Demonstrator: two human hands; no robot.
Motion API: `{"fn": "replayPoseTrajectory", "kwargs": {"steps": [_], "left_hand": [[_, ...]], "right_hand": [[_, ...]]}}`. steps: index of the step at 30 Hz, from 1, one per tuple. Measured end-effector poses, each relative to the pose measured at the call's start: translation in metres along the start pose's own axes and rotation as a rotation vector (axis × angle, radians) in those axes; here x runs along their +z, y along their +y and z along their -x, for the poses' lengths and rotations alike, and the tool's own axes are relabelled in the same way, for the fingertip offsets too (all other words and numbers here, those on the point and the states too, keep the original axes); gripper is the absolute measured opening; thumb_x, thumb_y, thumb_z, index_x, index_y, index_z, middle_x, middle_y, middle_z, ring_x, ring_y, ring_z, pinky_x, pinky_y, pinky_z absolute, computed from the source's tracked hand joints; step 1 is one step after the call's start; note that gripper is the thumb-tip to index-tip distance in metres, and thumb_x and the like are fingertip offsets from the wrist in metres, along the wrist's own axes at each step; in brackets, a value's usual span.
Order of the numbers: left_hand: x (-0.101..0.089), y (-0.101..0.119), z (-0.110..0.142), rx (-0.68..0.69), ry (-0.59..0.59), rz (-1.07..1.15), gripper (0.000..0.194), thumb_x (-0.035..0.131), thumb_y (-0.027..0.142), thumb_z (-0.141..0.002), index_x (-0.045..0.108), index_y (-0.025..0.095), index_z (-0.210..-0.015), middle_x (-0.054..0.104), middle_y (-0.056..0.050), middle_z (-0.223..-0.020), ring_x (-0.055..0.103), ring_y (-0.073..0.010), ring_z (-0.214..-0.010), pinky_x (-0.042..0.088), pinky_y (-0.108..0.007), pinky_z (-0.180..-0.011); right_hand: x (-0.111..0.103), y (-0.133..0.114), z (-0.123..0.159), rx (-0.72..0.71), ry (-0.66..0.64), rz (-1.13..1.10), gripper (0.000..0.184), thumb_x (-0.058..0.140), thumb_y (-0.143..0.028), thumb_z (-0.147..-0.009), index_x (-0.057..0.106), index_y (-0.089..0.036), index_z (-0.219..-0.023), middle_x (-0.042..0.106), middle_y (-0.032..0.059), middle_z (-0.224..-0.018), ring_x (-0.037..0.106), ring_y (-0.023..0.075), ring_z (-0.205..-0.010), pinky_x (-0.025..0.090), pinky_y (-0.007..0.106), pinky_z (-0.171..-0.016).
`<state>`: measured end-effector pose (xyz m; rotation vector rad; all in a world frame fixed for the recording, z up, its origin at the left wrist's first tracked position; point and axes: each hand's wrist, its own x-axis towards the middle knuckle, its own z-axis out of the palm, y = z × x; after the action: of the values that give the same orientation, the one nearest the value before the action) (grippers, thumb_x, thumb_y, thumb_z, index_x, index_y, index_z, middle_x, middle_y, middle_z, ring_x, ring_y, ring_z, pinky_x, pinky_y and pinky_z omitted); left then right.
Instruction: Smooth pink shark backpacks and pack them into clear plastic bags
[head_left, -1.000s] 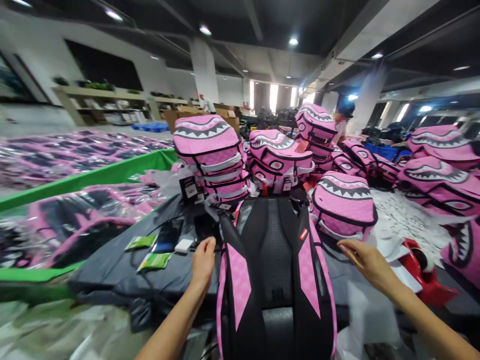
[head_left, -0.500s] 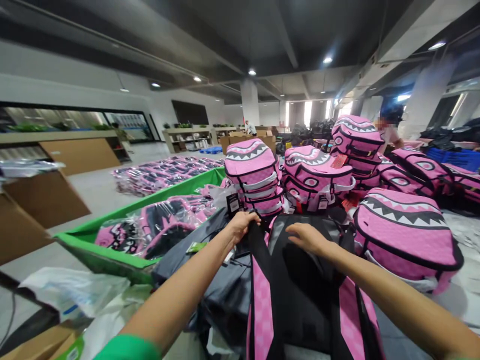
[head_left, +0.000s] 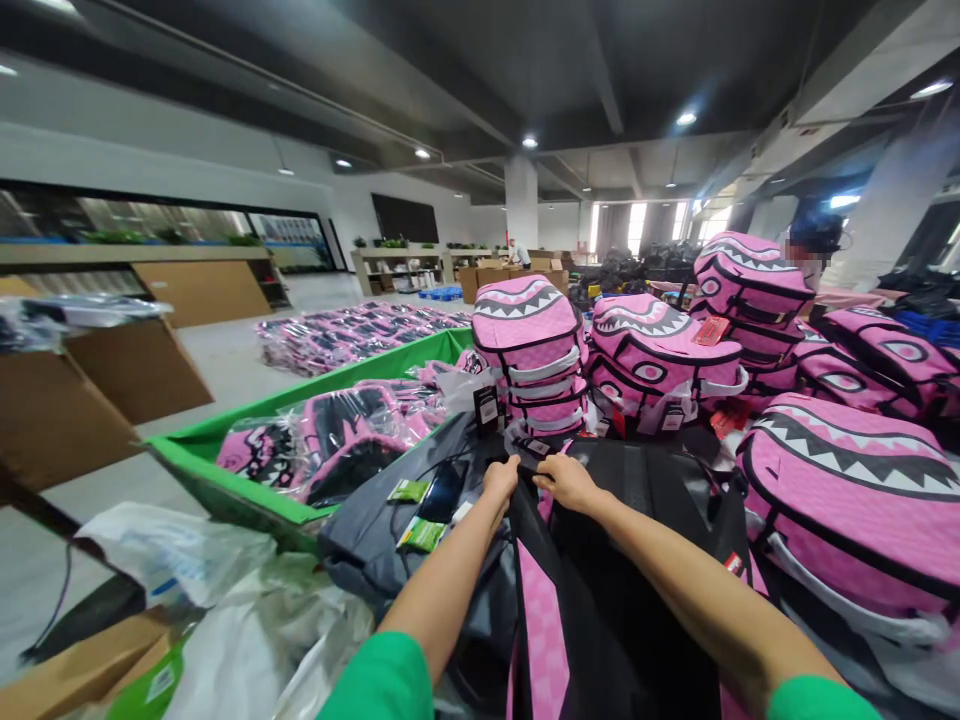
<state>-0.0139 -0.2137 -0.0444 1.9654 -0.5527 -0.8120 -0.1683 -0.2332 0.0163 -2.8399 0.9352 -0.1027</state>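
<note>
A pink and black backpack [head_left: 622, 590] lies back-side up on the dark table in front of me, its padded black panel and checkered pink straps facing me. My left hand [head_left: 501, 478] is closed on the top edge of the backpack near its left strap. My right hand [head_left: 568, 480] sits right beside it, fingers curled over the same top edge. The two hands nearly touch.
Several pink shark-mouth backpacks [head_left: 534, 345] are stacked behind and to the right [head_left: 847, 490]. A green bin [head_left: 225, 480] of bagged backpacks stands left. A phone and green packets [head_left: 420, 533] lie on the grey table cover [head_left: 367, 540]. Plastic bags [head_left: 225, 600] and a cardboard box lie lower left. A person stands far right.
Both hands have moved forward from beside the backpack to its top edge and come together there. My view has swung left.
</note>
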Motion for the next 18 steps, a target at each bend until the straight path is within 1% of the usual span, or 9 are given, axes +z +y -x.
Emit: {"fn": "replayPoseTrajectory", "kwargs": {"steps": [4, 7, 9, 11, 13, 14, 15, 16, 18], "left_hand": [[0.006, -0.016, 0.0, -0.001, 0.016, 0.071, 0.036, 0.064, 0.044, -0.095, 0.065, 0.015, -0.116, 0.068, -0.01, -0.117, 0.067, -0.023, -0.105, 0.056, -0.045, -0.093], [0.001, -0.011, 0.005, 0.087, 0.01, 0.153, 0.039, 0.062, 0.051, -0.095, 0.067, 0.014, -0.103, 0.072, -0.008, -0.101, 0.069, -0.0205, -0.092, 0.056, -0.039, -0.086], [-0.01, 0.005, 0.011, 0.191, -0.011, 0.223, 0.049, 0.058, 0.063, -0.093, 0.066, 0.014, -0.088, 0.07, -0.005, -0.082, 0.069, -0.0201, -0.081, 0.054, -0.033, -0.075], [-0.023, 0.029, 0.02, 0.315, -0.058, 0.295, 0.06, 0.055, 0.075, -0.086, 0.062, 0.016, -0.077, 0.063, -0.001, -0.066, 0.065, -0.0187, -0.067, 0.05, -0.029, -0.063], [-0.036, 0.056, 0.034, 0.436, -0.132, 0.345, 0.064, 0.062, 0.082, -0.074, 0.058, 0.018, -0.073, 0.055, 0.003, -0.059, 0.058, -0.0154, -0.056, 0.045, -0.026, -0.054], [-0.041, 0.068, 0.042, 0.486, -0.174, 0.356, 0.064, 0.068, 0.082, -0.068, 0.056, 0.019, -0.072, 0.053, 0.005, -0.058, 0.055, -0.0138, -0.054, 0.043, -0.025, -0.052], [-0.045, 0.079, 0.05, 0.528, -0.211, 0.359, 0.065, 0.074, 0.08, -0.061, 0.055, 0.019, -0.07, 0.052, 0.005, -0.058, 0.052, -0.0127, -0.053, 0.041, -0.024, -0.051], [-0.047, 0.087, 0.059, 0.562, -0.246, 0.355, 0.065, 0.079, 0.078, -0.056, 0.055, 0.019, -0.069, 0.052, 0.006, -0.058, 0.051, -0.012, -0.053, 0.04, -0.023, -0.051], [-0.049, 0.096, 0.074, 0.615, -0.307, 0.34, 0.065, 0.083, 0.075, -0.051, 0.056, 0.018, -0.07, 0.054, 0.005, -0.061, 0.051, -0.012, -0.057, 0.04, -0.022, -0.052]], "right_hand": [[0.008, 0.013, 0.018, -0.135, -0.002, 0.002, 0.018, 0.063, -0.024, -0.098, 0.07, -0.018, -0.082, 0.068, 0.0058, -0.093, 0.058, 0.0202, -0.098, 0.042, 0.03, -0.083], [0.009, 0.027, 0.022, -0.135, 0.046, -0.175, 0.024, 0.063, -0.023, -0.097, 0.068, -0.018, -0.075, 0.065, 0.0043, -0.082, 0.059, 0.0208, -0.092, 0.042, 0.03, -0.083], [0.005, 0.038, 0.015, -0.059, 0.092, -0.31, 0.025, 0.055, -0.024, -0.1, 0.07, -0.018, -0.081, 0.062, 0.0026, -0.074, 0.06, 0.0197, -0.083, 0.043, 0.03, -0.077], [-0.004, 0.046, 0.001, 0.002, 0.118, -0.387, 0.023, 0.048, -0.024, -0.102, 0.07, -0.018, -0.106, 0.059, -0.0008, -0.067, 0.059, 0.0169, -0.07, 0.044, 0.027, -0.069], [-0.017, 0.051, -0.016, -0.056, 0.036, -0.524, 0.034, 0.049, -0.023, -0.1, 0.057, -0.018, -0.133, 0.056, -0.0046, -0.065, 0.057, 0.0142, -0.062, 0.044, 0.024, -0.062], [-0.024, 0.053, -0.024, -0.123, -0.028, -0.612, 0.039, 0.052, -0.022, -0.097, 0.054, -0.018, -0.135, 0.055, -0.006, -0.064, 0.055, 0.0132, -0.06, 0.044, 0.023, -0.06], [-0.031, 0.053, -0.032, -0.198, -0.074, -0.692, 0.038, 0.057, -0.021, -0.093, 0.057, -0.018, -0.13, 0.054, -0.0068, -0.065, 0.054, 0.0126, -0.059, 0.044, 0.023, -0.06], [-0.037, 0.053, -0.038, -0.262, -0.085, -0.753, 0.031, 0.062, -0.02, -0.088, 0.062, -0.017, -0.119, 0.053, -0.0065, -0.066, 0.053, 0.0123, -0.06, 0.045, 0.023, -0.06], [-0.047, 0.053, -0.046, -0.307, 0.024, -0.792, 0.012, 0.066, -0.018, -0.08, 0.064, -0.017, -0.091, 0.052, -0.0044, -0.074, 0.053, 0.0127, -0.068, 0.047, 0.024, -0.066]]}}
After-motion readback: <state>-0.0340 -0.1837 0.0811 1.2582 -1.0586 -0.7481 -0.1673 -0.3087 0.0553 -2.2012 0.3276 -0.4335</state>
